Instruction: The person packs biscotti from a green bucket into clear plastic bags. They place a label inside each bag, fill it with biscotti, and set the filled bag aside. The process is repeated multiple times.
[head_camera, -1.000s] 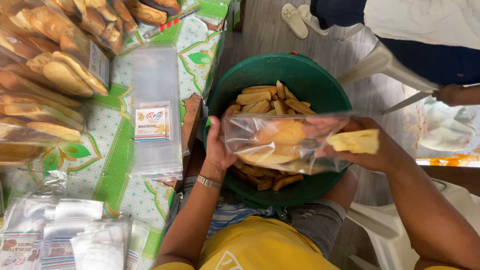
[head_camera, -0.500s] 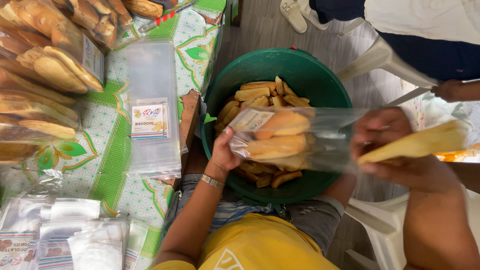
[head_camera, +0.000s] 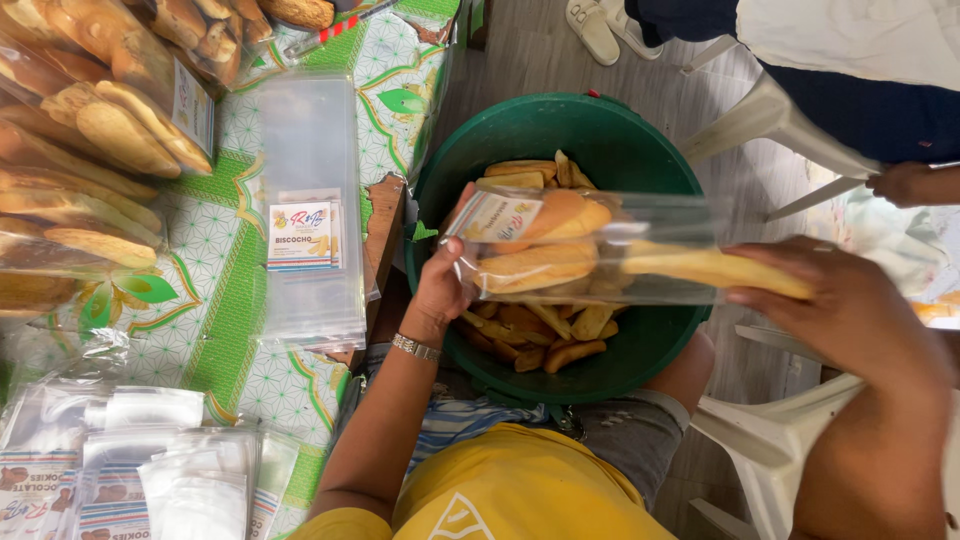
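My left hand (head_camera: 440, 290) grips the closed end of a clear plastic bag (head_camera: 580, 250) with a printed label, held sideways over a green basin (head_camera: 610, 135). Two golden biscuit slices lie inside the bag. My right hand (head_camera: 850, 315) holds a long biscuit slice (head_camera: 715, 268) whose tip is in the bag's open mouth. Several more slices (head_camera: 540, 335) lie in the basin, which rests on my lap.
A table with a green patterned cloth (head_camera: 225, 300) lies to the left, bearing filled biscuit bags (head_camera: 90, 130), a stack of clear labelled bags (head_camera: 310, 215) and more bags (head_camera: 120, 460) nearer me. Another person (head_camera: 850, 60) sits on a white plastic chair (head_camera: 770, 115) at top right.
My right hand brought a long biscuit slice from the right and pushed its tip into the bag's mouth. The left hand kept the bag over the basin, now turned more level.
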